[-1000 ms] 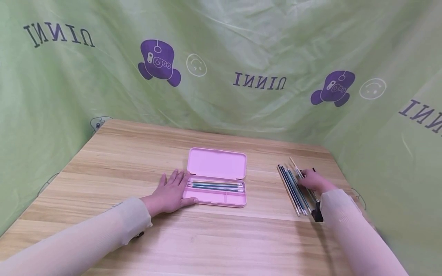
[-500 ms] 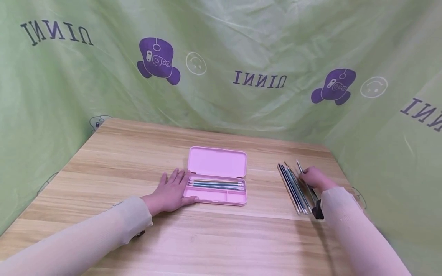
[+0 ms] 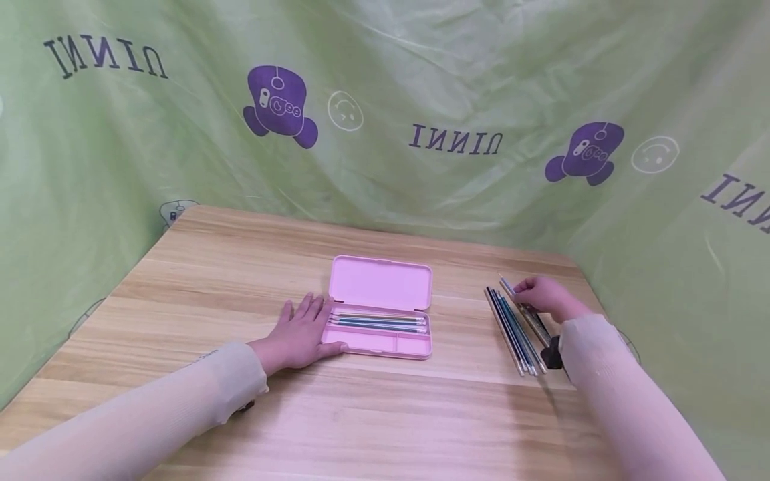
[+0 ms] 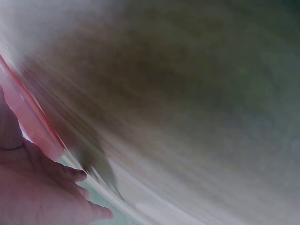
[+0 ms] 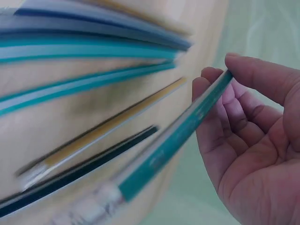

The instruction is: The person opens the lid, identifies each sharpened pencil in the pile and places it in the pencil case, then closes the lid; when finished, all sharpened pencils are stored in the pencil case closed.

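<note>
From the head camera, a pink plastic pencil case (image 3: 379, 310) lies open on the pale wood-grain worktop (image 3: 198, 280), its flat rounded lid folded back and several slim pencils (image 3: 377, 323) laid lengthwise in the tray. The left hand (image 3: 302, 333) rests flat at the case's left end, fingers straight and spread, thumb touching the front corner. Well to the right of the case lies a row of thin pens and pencils (image 3: 511, 327) in blue, teal and tan; the right hand (image 3: 544, 297) pinches a teal pencil (image 3: 510, 288) near its far tip. Half a second ago that hand sat lower along the row; it has moved toward the far ends. The left wrist view is blurred: only the hand's edge (image 4: 33, 187) against the pink case wall (image 4: 28, 117). The right wrist view shows thumb and fingertips (image 5: 213, 77) closed on the smooth teal pencil (image 5: 176, 140), slightly apart from the other sticks (image 5: 89, 51) on the wood.
</note>
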A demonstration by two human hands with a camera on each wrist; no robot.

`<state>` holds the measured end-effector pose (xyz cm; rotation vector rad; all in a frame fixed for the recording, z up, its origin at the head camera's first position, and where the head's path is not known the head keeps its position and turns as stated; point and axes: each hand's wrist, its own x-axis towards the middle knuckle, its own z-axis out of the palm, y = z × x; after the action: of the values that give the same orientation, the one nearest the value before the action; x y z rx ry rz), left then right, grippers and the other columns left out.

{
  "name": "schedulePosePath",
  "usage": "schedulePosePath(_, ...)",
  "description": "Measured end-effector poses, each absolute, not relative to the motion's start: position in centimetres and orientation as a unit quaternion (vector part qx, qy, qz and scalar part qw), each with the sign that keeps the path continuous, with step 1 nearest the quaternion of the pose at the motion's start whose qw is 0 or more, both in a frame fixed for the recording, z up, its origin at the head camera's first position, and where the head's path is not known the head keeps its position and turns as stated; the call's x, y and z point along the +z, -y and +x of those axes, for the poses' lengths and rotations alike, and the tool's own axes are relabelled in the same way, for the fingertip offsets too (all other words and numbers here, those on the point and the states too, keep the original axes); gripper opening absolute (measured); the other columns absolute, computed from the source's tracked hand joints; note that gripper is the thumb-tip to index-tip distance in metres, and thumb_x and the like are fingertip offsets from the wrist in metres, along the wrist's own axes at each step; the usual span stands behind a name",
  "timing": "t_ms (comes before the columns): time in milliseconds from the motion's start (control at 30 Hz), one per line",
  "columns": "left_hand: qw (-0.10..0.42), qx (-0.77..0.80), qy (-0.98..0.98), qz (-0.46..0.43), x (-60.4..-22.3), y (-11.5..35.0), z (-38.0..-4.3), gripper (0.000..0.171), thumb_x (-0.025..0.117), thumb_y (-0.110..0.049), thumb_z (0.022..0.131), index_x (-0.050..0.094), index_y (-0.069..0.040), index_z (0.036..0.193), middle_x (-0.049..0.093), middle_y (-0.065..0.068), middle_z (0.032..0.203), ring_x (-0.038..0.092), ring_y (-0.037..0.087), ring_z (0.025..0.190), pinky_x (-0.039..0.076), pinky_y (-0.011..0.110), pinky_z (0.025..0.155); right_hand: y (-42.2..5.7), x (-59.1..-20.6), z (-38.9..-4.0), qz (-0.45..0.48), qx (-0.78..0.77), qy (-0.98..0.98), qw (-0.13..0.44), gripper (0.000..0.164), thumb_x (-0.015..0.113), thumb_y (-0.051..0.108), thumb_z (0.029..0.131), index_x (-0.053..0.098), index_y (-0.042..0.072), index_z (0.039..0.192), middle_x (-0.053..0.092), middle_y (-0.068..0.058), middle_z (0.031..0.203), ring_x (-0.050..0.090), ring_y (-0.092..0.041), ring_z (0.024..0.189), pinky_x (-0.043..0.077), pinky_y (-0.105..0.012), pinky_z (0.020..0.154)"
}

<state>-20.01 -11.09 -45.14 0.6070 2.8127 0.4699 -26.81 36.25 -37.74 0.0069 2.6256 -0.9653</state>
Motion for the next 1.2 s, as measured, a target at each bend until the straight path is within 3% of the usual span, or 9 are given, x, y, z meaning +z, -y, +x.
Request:
schedulePosePath(200, 0.108, 0.157, -0.960, 0.204, -45.2, 11.2, -19.9, 0.100, 0.057, -0.062, 0.098, 0.021, 0.006, 0.161, 0.018, 0.032, 0.165, 0.008, 0.049, 0.154, 0.001, 0.071, 0.117, -32.6, -36.1, -27.7, -0.049, -0.369, -0.907, 0.197, 0.028, 0.059, 0.002, 0.102, 0.058, -0.019, 0.120, 0.071, -0.016, 0.099, 0.067, -0.018, 0.085, 0.058, -0.037, 0.081)
schedulePosePath(467, 0.089, 0.156, -0.961, 0.211, -46.2, 11.3, -20.3, 0.102, 0.056, -0.065, 0.097, 0.020, 0.005, 0.162, 0.018, 0.031, 0.165, 0.006, 0.048, 0.154, -0.001, 0.071, 0.117, -26.1, -35.4, -28.5, -0.110, -0.377, -0.888, 0.238, 0.030, 0.052, 0.004, 0.105, 0.056, -0.016, 0.127, 0.069, -0.025, 0.108, 0.069, -0.031, 0.098, 0.058, -0.034, 0.080)
schedulePosePath(833, 0.108, 0.147, -0.962, 0.205, -44.7, 11.0, -19.8, 0.098, 0.058, -0.062, 0.099, 0.023, 0.006, 0.161, 0.018, 0.031, 0.166, 0.008, 0.048, 0.154, 0.003, 0.070, 0.118, -19.0, -35.0, -29.1, -0.192, -0.309, -0.886, 0.287, 0.024, 0.054, 0.004, 0.104, 0.064, -0.007, 0.122, 0.071, -0.017, 0.103, 0.067, -0.025, 0.090, 0.057, -0.035, 0.082)
schedulePosePath(1067, 0.098, 0.138, -0.964, 0.207, -45.0, 11.1, -19.9, 0.099, 0.057, -0.062, 0.098, 0.023, 0.007, 0.160, 0.015, 0.032, 0.166, 0.006, 0.049, 0.154, 0.002, 0.071, 0.118, -15.5, -36.2, -29.5, -0.259, -0.231, -0.895, 0.282, 0.020, 0.057, 0.006, 0.103, 0.071, 0.001, 0.116, 0.072, -0.005, 0.096, 0.063, -0.015, 0.081, 0.053, -0.028, 0.072)
schedulePosePath(1200, 0.096, 0.136, -0.965, 0.202, -45.0, 11.0, -19.8, 0.099, 0.057, -0.063, 0.098, 0.023, 0.006, 0.161, 0.014, 0.033, 0.166, 0.005, 0.049, 0.154, 0.001, 0.071, 0.117, -13.8, -36.9, -29.6, -0.292, -0.198, -0.895, 0.273, 0.021, 0.058, 0.006, 0.103, 0.073, 0.003, 0.117, 0.072, -0.001, 0.094, 0.061, -0.011, 0.078, 0.051, -0.026, 0.074)
